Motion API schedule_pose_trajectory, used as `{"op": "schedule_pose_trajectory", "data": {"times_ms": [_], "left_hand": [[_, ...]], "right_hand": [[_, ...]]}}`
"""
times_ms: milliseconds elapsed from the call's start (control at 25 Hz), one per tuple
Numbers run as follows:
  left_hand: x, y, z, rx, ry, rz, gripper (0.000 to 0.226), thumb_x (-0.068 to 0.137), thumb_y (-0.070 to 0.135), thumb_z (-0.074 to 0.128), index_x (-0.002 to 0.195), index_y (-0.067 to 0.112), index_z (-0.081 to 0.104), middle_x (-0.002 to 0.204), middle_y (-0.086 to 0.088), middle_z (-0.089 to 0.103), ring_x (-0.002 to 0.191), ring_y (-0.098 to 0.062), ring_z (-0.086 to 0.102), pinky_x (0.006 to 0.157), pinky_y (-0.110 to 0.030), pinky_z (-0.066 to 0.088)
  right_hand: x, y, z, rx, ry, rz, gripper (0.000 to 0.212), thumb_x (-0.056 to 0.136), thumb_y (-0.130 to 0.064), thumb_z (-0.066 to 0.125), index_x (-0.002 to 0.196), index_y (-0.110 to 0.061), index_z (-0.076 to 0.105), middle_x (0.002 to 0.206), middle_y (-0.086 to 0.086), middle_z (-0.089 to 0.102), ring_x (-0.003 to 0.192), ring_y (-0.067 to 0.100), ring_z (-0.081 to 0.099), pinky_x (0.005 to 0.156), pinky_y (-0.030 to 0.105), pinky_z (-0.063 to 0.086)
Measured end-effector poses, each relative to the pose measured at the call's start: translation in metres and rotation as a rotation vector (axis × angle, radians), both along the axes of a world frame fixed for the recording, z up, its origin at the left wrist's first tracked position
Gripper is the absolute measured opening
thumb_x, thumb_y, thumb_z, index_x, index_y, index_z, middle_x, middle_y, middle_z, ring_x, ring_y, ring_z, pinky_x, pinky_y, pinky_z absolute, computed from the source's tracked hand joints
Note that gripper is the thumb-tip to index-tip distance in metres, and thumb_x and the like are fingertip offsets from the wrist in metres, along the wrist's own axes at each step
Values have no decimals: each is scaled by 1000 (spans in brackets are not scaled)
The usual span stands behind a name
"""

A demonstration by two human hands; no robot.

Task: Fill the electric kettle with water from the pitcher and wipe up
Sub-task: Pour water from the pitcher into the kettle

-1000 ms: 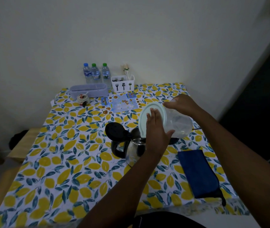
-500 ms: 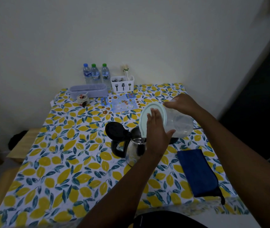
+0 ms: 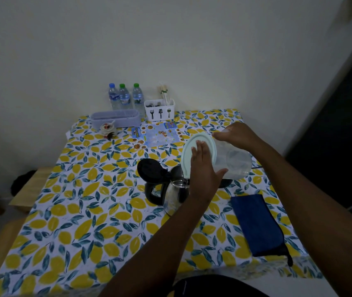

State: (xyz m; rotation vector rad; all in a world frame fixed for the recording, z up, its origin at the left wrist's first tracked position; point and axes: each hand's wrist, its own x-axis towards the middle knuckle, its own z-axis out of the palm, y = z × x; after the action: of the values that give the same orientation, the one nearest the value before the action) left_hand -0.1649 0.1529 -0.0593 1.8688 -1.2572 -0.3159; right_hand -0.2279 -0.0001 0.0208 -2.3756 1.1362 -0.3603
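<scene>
Now the right hand (image 3: 237, 136) grips the tipped pitcher (image 3: 233, 161) at centre frame, left hand (image 3: 203, 168) flat against its lid (image 3: 187, 151), over the open kettle (image 3: 170, 189).

My left hand (image 3: 203, 170) hides part of the kettle (image 3: 174, 189) mouth and the pitcher (image 3: 233, 161) lid. The bottle (image 3: 124, 97) labels are too small to read.
</scene>
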Motion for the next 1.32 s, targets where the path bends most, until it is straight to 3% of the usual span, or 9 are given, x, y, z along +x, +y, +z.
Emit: {"op": "schedule_pose_trajectory", "data": {"times_ms": [200, 440, 680, 840, 1000, 1080, 1160, 1320], "left_hand": [[4, -2, -1, 6, -11, -10, 105, 81, 39, 72, 150, 8, -1, 161, -10, -1, 148, -28, -2, 119, -41, 9], [6, -5, 0, 7, -9, -20, 106, 80, 39, 73, 150, 8, -1, 161, -10, 0, 148, -28, -1, 121, -44, 14], [8, -6, -2, 30, -29, -39, 107, 79, 36, 74, 150, 9, -1, 161, -10, 0, 148, -28, -1, 121, -44, 13], [8, -9, -3, 77, -90, -79, 105, 81, 35, 72, 149, 7, -3, 161, -10, -1, 148, -29, -3, 120, -42, 8], [3, -19, -5, 108, -197, -149, 101, 83, 33, 71, 149, 6, 0, 161, -14, -2, 147, -32, -5, 121, -42, 5], [-5, -28, -5, 138, -248, -176, 104, 81, 34, 72, 149, 7, -2, 161, -14, -3, 147, -31, -5, 120, -40, 5], [-15, -42, -7, 186, -311, -222, 106, 80, 36, 72, 149, 6, -2, 161, -13, -3, 147, -31, -4, 120, -39, 5], [-42, -80, -14, 266, -453, -363, 103, 80, 36, 72, 149, 1, 3, 160, -17, 0, 147, -34, -2, 122, -42, 6]], "right_hand": [[1, -1, 0, 13, -7, -27, 60, 65, -63, 57, 57, -3, 61, 60, 12, 50, 57, 21, 50, 57, 32, 31], [0, 1, 4, -3, -15, 7, 55, 77, -53, 63, 46, -17, 36, 49, 3, 34, 49, 19, 36, 51, 33, 23], [-4, -2, -5, 28, -62, -11, 54, 80, -49, 64, 45, -17, 38, 49, 2, 36, 49, 18, 38, 53, 33, 25], [-12, -6, -18, 105, -98, -27, 55, 78, -54, 63, 48, -13, 43, 50, 5, 41, 49, 20, 43, 53, 33, 29], [-29, -15, -38, 281, -233, -155, 54, 77, -48, 68, 64, 4, 62, 66, 25, 58, 61, 34, 59, 59, 37, 43], [-43, -20, -51, 366, -300, -210, 55, 73, -51, 69, 69, 3, 64, 71, 21, 60, 69, 30, 61, 63, 37, 45], [-61, -30, -66, 455, -381, -275, 49, 67, -57, 71, 65, -10, 57, 71, 11, 55, 71, 22, 57, 64, 34, 42], [-103, -54, -95, 554, -515, -446, 37, 77, -43, 72, 67, -13, 53, 66, 7, 54, 61, 18, 53, 55, 29, 40]]}}
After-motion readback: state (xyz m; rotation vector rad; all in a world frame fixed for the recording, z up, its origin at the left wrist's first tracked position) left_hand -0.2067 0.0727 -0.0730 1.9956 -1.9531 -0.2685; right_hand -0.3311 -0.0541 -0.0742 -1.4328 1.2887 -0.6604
